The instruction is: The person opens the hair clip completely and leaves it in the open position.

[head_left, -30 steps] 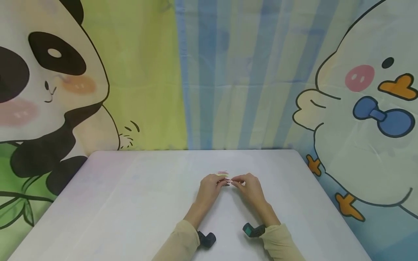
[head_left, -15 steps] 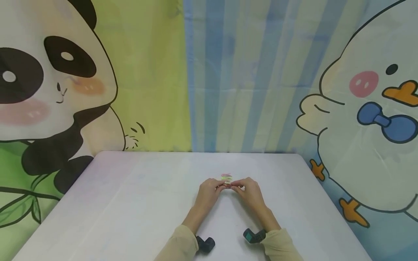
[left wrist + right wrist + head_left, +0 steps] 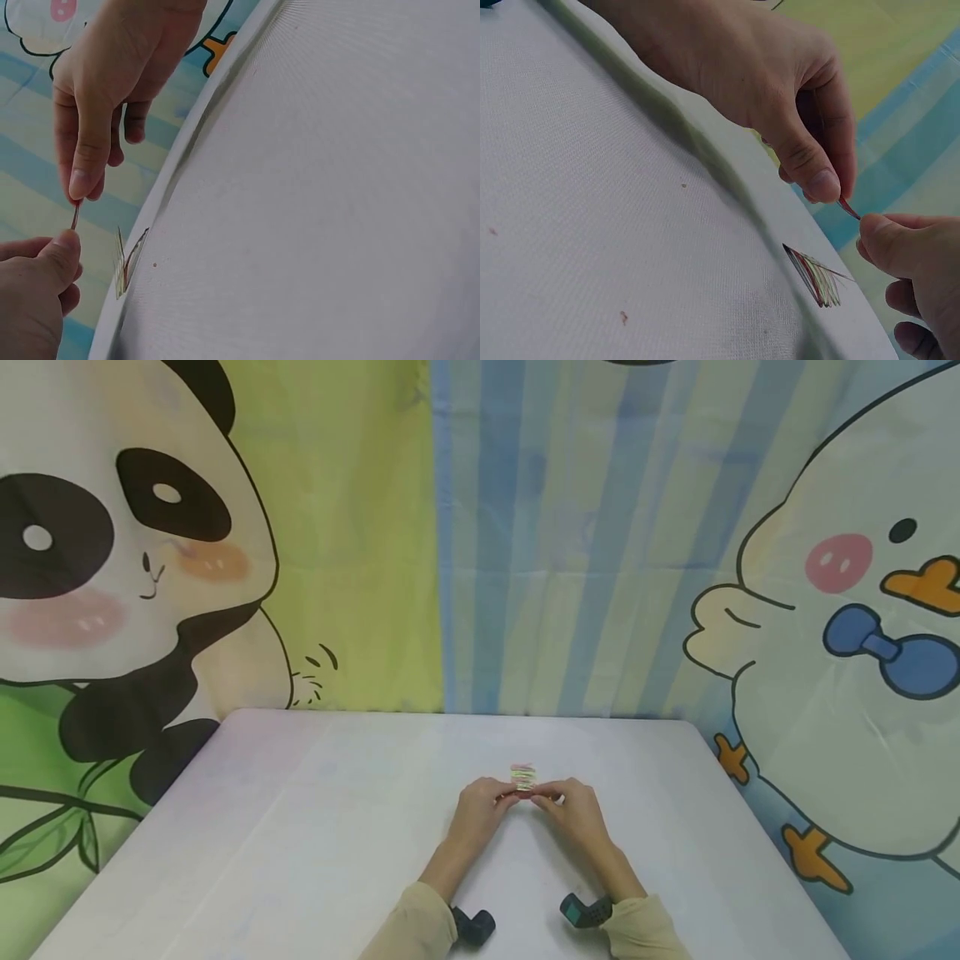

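Observation:
My left hand [image 3: 476, 806] and right hand [image 3: 577, 803] meet over the white table. Between them runs a thin, slightly bent reddish strip [image 3: 847, 208], like a short wire or twist tie. One end is pinched by the left thumb and forefinger, the other by the right ones; the ends are hidden in the fingertips. In the left wrist view the same strip [image 3: 75, 215] spans a short gap. Just beyond the fingertips, several thin strips [image 3: 522, 775] in pink, yellow-green and dark tones lie side by side on the table. The right wrist view shows these strips [image 3: 817, 277] in a fan.
The white table [image 3: 300, 843] spreads around both hands. Behind its far edge hangs a printed curtain [image 3: 525, 543] with a panda and a chick. Black wrist cameras [image 3: 474, 928] sit at both cuffs.
The head view has shifted slightly. The hands have moved a little nearer the person, and more of the strips on the table show beyond the fingertips. Both hands keep their pinch.

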{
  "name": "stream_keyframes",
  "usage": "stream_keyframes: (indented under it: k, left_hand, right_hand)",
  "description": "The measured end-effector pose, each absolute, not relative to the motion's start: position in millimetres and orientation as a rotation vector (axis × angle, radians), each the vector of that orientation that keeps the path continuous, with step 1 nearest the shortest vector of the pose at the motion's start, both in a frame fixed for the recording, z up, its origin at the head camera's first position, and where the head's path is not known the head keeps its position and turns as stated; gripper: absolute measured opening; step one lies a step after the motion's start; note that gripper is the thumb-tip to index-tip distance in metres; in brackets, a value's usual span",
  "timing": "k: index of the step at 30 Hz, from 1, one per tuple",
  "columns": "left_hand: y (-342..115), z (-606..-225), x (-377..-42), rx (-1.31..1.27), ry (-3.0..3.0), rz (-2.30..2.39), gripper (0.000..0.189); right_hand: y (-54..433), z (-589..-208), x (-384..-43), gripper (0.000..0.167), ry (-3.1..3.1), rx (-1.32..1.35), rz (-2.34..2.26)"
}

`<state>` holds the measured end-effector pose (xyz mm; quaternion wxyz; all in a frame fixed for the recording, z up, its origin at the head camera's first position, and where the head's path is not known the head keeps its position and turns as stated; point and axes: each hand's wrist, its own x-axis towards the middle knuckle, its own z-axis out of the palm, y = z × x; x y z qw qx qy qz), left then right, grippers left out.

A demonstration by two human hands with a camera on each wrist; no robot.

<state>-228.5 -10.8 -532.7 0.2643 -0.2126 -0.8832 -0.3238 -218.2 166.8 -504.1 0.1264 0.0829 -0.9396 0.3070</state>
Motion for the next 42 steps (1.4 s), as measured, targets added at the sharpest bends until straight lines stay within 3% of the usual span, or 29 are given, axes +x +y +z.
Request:
stream_keyframes:
  k: [14, 28, 42]
  left_hand:
    - [-11.6, -545.2, -221.8, -0.546, -2.402, -1.271, 0.019]
    - [-16.1, -545.6, -224.7, -0.491, -2.408, -1.581, 0.018]
    - [-18.8, -542.7, -230.0, -0.461, -2.367, -1.875, 0.013]
  right_hand:
    - [169.3, -510.0, -211.8, 0.007, -2.732, 0.148, 1.078]
    - [165.8, -509.0, -209.9, 0.016, -2.699, 0.009, 1.390]
    - [162.3, -503.1, -209.4, 0.007, -2.721, -0.054, 1.466]
